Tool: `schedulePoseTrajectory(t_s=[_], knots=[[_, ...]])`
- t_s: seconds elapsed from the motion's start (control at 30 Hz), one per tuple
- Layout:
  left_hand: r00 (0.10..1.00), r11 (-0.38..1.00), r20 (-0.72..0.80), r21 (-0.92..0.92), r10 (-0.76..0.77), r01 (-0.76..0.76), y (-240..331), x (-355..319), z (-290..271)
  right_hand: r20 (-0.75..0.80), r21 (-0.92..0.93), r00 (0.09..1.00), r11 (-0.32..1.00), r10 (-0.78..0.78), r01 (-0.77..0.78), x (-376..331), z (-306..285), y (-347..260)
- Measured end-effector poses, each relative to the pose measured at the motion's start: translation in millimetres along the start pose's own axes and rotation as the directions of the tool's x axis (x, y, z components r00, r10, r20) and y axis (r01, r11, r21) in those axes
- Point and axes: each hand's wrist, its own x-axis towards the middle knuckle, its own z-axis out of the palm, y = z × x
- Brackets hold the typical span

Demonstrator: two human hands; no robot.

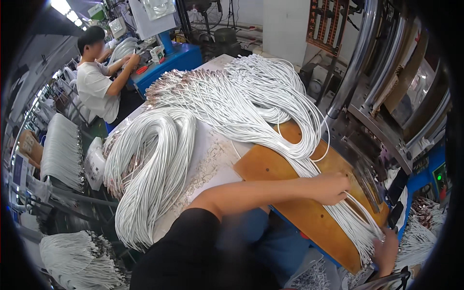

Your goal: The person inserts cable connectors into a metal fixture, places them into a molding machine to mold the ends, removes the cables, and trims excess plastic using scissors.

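A long bundle of thin white cables (pixel 302 166) runs over a brown board (pixel 263 169) toward the lower right. My left hand (pixel 333 188) reaches across it, closed in a fist around a few white cables. From that fist, several strands (pixel 363 211) bow out a little above the rest and lead to my right hand (pixel 386 251). The right hand is at the board's lower right corner, its fingers closed at the ends of these strands. Part of its grip is hidden, and the tips there are hard to make out.
More looped white cables (pixel 154 164) lie on the pale table at left, with a large heap (pixel 270 87) behind. A machine with steel columns (pixel 355 63) stands right of the board. Cable bundles (pixel 79 258) hang lower left. A person (pixel 99 79) works at a blue bench (pixel 181 60).
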Motion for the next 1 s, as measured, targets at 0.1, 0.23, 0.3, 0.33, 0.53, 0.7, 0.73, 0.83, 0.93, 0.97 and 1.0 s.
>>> schedulePoseTrajectory(t_s=[0.1, 0.23, 0.3, 0.33, 0.53, 0.7, 0.73, 0.83, 0.93, 0.97, 1.0], knots=[[0.993, 0.983, 0.106, -0.182, 0.053, -0.033, 7.0, 0.7, -18.5, 0.010, 0.314, 0.999, 0.949, -0.037, 0.032, 18.7, 35.3, -59.0], [0.988, 0.801, 0.147, -0.587, -0.039, 0.119, 6.3, -0.9, -73.4, 0.234, 0.206, 0.958, 0.955, 0.164, -0.214, 22.6, 36.1, -60.4], [0.839, 0.656, 0.504, -0.566, -0.204, 0.499, 27.6, -1.0, -82.8, -0.054, 0.311, 0.973, 0.930, 0.223, -0.196, 16.8, 29.9, -49.1], [0.755, 0.575, 0.635, -0.560, -0.164, 0.596, 46.0, -1.4, -65.6, -0.100, 0.225, 0.976, 0.960, 0.194, -0.168, 17.0, 27.7, -43.8], [0.691, 0.304, 0.695, -0.626, -0.200, 0.718, 84.1, -0.1, 55.2, -0.164, 0.179, 0.962, 0.952, -0.220, 0.248, 42.9, 29.5, -63.8], [0.742, 0.348, 0.622, -0.658, -0.249, 0.668, 52.7, 42.4, 64.4, -0.012, 0.490, 1.000, 0.871, 0.021, -0.013, 38.0, 17.2, -65.6], [0.825, 0.439, 0.549, -0.713, -0.134, 0.546, 33.0, 46.0, 65.7, -0.071, 0.404, 0.997, 0.913, -0.023, 0.050, 46.4, 20.7, -62.6], [0.885, 0.694, 0.398, -0.566, -0.242, 0.445, 4.5, 59.2, 56.0, -0.199, 0.248, 0.979, 0.969, 0.038, 0.013, 88.5, 51.6, -41.2], [0.827, 0.294, 0.473, -0.779, -0.304, 0.554, -7.8, 56.2, 54.9, -0.269, -0.157, 0.963, 0.987, -0.013, -0.030, 94.8, 75.7, -29.9], [0.809, 0.320, 0.497, -0.747, -0.313, 0.582, -7.5, 54.9, 50.5, -0.200, -0.253, 0.978, 0.968, -0.049, -0.003, 95.3, 73.7, -38.6], [0.795, 0.349, 0.510, -0.717, -0.328, 0.604, -4.1, 55.6, 48.4, -0.275, -0.269, 0.957, 0.963, -0.093, 0.016, 95.0, 81.3, -37.9]])
